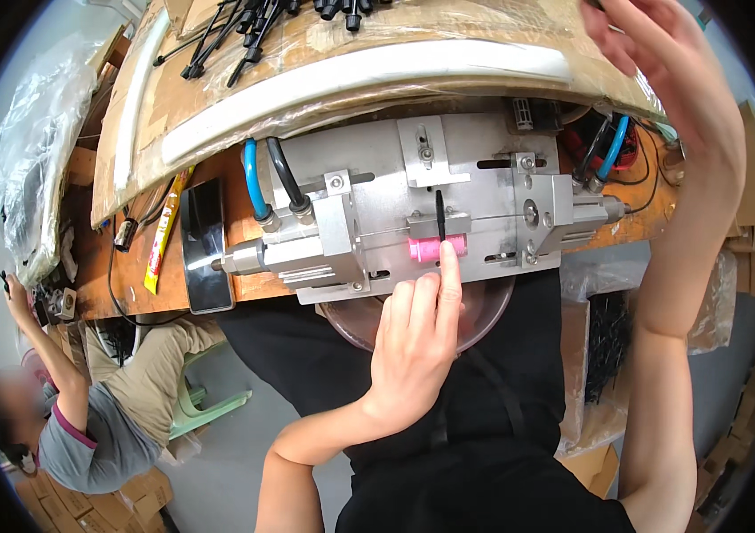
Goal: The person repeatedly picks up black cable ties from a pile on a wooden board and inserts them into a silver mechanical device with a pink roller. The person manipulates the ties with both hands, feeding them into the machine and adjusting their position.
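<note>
A slim black plastic piece (439, 213) lies across the small metal holder at the middle of the metal fixture (386, 209). The outstretched index finger of my left hand (417, 342) touches its near end, beside a pink block (424, 250); the other fingers are bent, with nothing visible in them. Raised at the top right, my right hand (648, 40) is partly cut off by the frame edge. Its fingers are bent, and a small dark thing shows at their tips, too little of it to name.
Metal cylinders (306, 258) with blue and black hoses flank the fixture. Several black plastic parts (257, 31) lie on the cardboard (377, 67) above it. On the wooden bench rest a phone (206, 244) and a yellow packet (164, 240). Another person (102, 435) sits at the left.
</note>
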A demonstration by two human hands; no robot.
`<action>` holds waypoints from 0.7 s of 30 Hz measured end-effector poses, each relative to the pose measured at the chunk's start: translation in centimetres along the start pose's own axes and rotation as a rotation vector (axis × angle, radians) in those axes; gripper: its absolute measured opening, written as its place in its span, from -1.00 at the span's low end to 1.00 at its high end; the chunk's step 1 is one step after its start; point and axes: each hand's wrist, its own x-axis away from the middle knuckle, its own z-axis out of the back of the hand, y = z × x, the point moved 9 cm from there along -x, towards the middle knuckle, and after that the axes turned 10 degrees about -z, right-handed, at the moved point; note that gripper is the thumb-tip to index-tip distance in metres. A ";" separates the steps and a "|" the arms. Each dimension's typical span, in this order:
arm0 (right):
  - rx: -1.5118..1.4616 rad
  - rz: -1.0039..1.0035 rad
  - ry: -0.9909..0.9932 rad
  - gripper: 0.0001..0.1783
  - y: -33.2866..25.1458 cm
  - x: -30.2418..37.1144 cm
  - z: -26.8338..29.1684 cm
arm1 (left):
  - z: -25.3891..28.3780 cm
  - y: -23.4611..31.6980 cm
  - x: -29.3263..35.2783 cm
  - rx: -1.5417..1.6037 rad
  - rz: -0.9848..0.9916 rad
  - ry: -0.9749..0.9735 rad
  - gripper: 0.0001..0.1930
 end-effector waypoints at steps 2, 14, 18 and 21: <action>-0.104 0.034 0.135 -0.80 1.4 2.4 2.1 | 0.2 0.1 -0.6 -0.034 -0.064 0.010 -0.29; 0.203 0.263 0.178 -0.31 1.5 17.1 -15.8 | 12.1 -8.0 -12.4 -0.258 -0.153 0.453 -0.77; 0.262 0.223 0.122 -0.31 3.1 16.5 -18.3 | 11.6 -10.6 -17.0 -0.051 -0.053 0.257 -0.79; 0.263 0.194 0.105 -0.31 3.2 16.0 -18.4 | 10.8 -12.2 -18.2 0.081 0.007 0.006 -0.80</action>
